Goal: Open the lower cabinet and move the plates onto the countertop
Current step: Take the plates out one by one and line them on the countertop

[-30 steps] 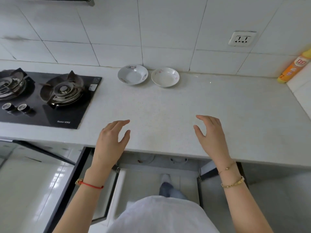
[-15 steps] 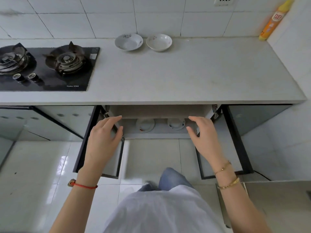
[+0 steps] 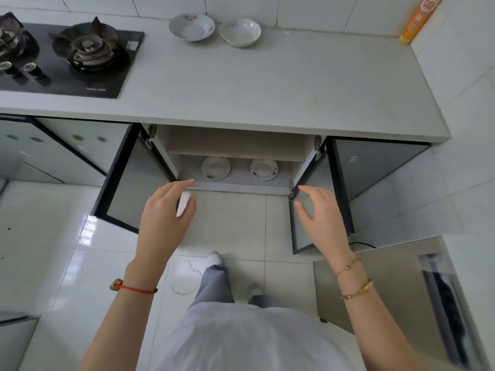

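Two hands are hovering in front of the open lower cabinet [image 3: 235,156], both empty. Left hand [image 3: 163,220] is reaching with fingers loosely spread, holding nothing; right hand [image 3: 321,218] is likewise spread, hanging before the right door [image 3: 302,231]. Two plates [image 3: 216,168] are lying side by side on the cabinet's bottom shelf, two bowls [image 3: 191,26] are sitting on the surface [image 3: 267,84]. Small lettering on the stove [image 3: 80,54] and red print on the orange bottle [image 3: 420,17] are too blurred for reading.
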The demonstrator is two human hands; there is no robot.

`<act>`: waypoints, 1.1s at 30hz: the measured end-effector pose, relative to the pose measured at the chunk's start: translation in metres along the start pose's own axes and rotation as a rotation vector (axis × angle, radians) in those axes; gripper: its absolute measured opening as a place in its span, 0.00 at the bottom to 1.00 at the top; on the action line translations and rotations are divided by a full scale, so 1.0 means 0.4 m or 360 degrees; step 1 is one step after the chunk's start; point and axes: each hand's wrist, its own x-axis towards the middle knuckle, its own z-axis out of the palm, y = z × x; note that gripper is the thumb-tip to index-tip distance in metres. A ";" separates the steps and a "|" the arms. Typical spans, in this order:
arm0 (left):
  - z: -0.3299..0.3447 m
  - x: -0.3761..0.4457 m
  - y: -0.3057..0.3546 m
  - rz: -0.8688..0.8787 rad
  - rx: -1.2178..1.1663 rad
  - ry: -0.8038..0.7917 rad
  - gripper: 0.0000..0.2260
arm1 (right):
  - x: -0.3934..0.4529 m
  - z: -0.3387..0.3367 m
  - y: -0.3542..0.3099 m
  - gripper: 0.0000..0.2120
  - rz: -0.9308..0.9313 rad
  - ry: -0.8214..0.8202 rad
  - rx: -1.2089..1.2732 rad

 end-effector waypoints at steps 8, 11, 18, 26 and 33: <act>0.098 -0.039 0.029 -0.0059 0.0026 -0.0091 0.14 | -0.013 0.026 0.096 0.17 0.0107 -0.0121 -0.0025; 0.154 0.005 0.014 -0.0093 0.0000 -0.0124 0.14 | 0.028 0.055 0.126 0.17 0.0162 -0.0125 -0.0038; 0.286 0.195 -0.035 -0.0098 0.0006 -0.0154 0.14 | 0.211 0.133 0.186 0.17 0.0281 -0.0068 0.0005; 0.455 0.410 -0.114 -0.0173 0.0015 -0.0303 0.15 | 0.432 0.236 0.254 0.16 0.0354 -0.0073 0.0082; 0.622 0.522 -0.173 -0.0175 0.0033 -0.0348 0.15 | 0.551 0.325 0.362 0.17 0.0390 -0.0078 0.0091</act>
